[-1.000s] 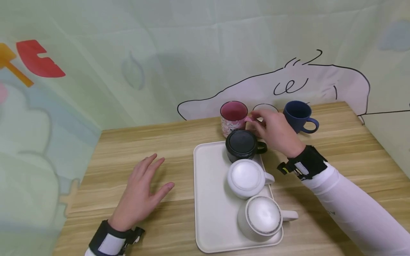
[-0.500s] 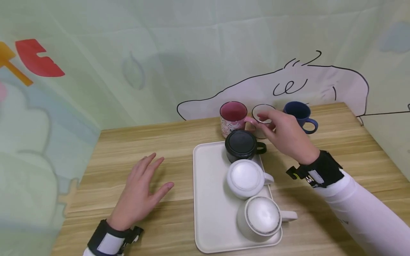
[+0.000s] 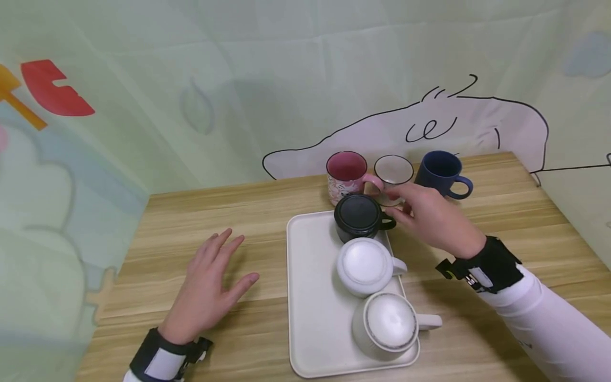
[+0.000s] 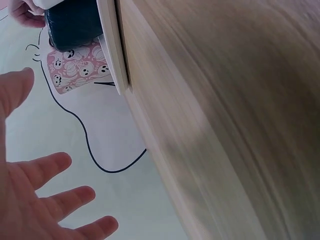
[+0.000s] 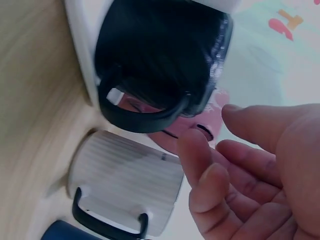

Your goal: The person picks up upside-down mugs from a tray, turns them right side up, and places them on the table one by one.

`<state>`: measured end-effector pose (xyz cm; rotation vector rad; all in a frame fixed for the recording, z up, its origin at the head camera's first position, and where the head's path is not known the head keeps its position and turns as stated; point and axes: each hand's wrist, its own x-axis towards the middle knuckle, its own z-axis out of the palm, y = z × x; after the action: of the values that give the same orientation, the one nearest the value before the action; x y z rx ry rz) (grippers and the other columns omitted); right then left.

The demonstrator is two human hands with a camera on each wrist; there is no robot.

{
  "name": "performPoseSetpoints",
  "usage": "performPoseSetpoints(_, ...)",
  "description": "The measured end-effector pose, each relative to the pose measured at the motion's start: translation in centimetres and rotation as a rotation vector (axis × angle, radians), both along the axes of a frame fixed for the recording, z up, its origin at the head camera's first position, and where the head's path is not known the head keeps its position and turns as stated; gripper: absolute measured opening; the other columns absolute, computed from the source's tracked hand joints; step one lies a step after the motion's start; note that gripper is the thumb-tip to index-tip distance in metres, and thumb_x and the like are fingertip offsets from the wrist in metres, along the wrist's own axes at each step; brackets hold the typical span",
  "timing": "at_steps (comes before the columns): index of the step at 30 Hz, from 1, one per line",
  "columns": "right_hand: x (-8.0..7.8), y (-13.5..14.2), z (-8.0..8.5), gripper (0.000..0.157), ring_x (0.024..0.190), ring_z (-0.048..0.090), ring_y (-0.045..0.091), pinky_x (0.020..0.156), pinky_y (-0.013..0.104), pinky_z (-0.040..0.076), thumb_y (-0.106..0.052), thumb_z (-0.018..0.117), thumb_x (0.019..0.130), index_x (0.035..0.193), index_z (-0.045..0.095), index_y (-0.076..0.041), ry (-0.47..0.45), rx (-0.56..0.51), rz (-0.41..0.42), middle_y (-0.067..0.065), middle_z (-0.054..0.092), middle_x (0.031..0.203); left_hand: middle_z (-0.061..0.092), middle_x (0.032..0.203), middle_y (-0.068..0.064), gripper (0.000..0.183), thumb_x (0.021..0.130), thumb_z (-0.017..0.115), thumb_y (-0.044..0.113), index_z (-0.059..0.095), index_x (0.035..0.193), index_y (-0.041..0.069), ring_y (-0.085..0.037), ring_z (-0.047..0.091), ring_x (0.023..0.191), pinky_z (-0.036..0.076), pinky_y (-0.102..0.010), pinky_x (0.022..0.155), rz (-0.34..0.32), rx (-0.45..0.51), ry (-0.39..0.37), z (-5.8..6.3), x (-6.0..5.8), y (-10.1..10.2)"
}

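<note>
My right hand (image 3: 431, 220) hovers right of the black mug (image 3: 359, 215), fingertips close to that mug's handle. In the right wrist view its fingers are loosely bent with a gap to the thumb, holding nothing. The black mug stands upside down at the tray's far end. Behind it is a pink patterned mug (image 3: 346, 178), mouth up, handle to the right. Beside that stands a ribbed off-white mug (image 5: 127, 180) with a dark handle, partly hidden by the hand in the head view. My left hand (image 3: 202, 294) is spread over the table, left of the tray (image 3: 310, 318), touching nothing visible.
Two white mugs, one smooth (image 3: 365, 265) and one larger (image 3: 389, 323), sit upside down on the tray, handles past its right edge. A dark blue mug (image 3: 440, 172) stands at the back right. A printed cloth (image 3: 215, 95) hangs behind the wooden table (image 3: 215, 207).
My right hand has left the pink mug's handle and drawn back to the right and nearer, uncovering more of the off-white mug. The left hand stays in place.
</note>
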<state>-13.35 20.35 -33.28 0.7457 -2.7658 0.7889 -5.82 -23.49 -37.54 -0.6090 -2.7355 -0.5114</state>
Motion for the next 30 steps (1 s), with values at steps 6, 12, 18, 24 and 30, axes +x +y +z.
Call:
performPoseSetpoints(6, -0.2, 0.1, -1.1, 0.034, 0.075, 0.059, 0.014, 0.064, 0.027, 0.052, -0.016, 0.073, 0.091, 0.121, 0.066, -0.004, -0.014, 0.053, 0.047, 0.009, 0.068, 0.108, 0.034, 0.155, -0.019, 0.076, 0.088, 0.068, 0.055, 0.047, 0.147, 0.012, -0.047, 0.030, 0.138, 0.025, -0.067, 0.105, 0.000, -0.018, -0.002, -0.3, -0.1, 0.0)
performPoseSetpoints(12, -0.3, 0.0, -2.2, 0.033, 0.076, 0.058, 0.016, 0.065, 0.028, 0.053, -0.014, 0.074, 0.090, 0.120, 0.066, -0.003, -0.026, 0.060, 0.066, 0.009, 0.067, 0.108, 0.035, 0.154, -0.019, 0.076, 0.087, 0.068, 0.056, 0.049, 0.146, 0.011, -0.047, 0.030, 0.138, 0.023, -0.067, 0.107, 0.006, -0.035, -0.012, -0.4, 0.2, 0.2)
performPoseSetpoints(18, -0.4, 0.0, -2.7, 0.027, 0.079, 0.058, 0.015, 0.066, 0.028, 0.053, -0.014, 0.073, 0.091, 0.116, 0.069, -0.005, -0.012, 0.060, 0.082, 0.004, 0.066, 0.099, 0.035, 0.155, -0.019, 0.076, 0.088, 0.067, 0.058, 0.049, 0.146, 0.011, -0.047, 0.029, 0.139, 0.023, -0.067, 0.106, 0.000, -0.045, -0.033, -0.8, 0.4, 0.6)
performPoseSetpoints(24, -0.6, 0.0, -2.9, 0.024, 0.078, 0.058, 0.014, 0.066, 0.027, 0.053, -0.013, 0.073, 0.090, 0.112, 0.070, -0.005, -0.017, 0.058, 0.088, 0.003, 0.067, 0.095, 0.038, 0.153, -0.020, 0.074, 0.088, 0.066, 0.058, 0.051, 0.143, 0.010, -0.046, 0.031, 0.138, 0.023, -0.065, 0.108, -0.010, -0.047, -0.039, -1.2, 0.4, 0.9)
performPoseSetpoints(30, -0.7, -0.1, -3.1, 0.023, 0.078, 0.057, 0.015, 0.066, 0.028, 0.053, -0.011, 0.073, 0.090, 0.113, 0.070, -0.005, -0.034, 0.044, 0.082, 0.003, 0.067, 0.095, 0.039, 0.152, -0.019, 0.076, 0.088, 0.064, 0.061, 0.051, 0.143, 0.011, -0.044, 0.030, 0.140, 0.022, -0.063, 0.110, -0.017, -0.065, -0.072, -1.4, 0.3, 1.5)
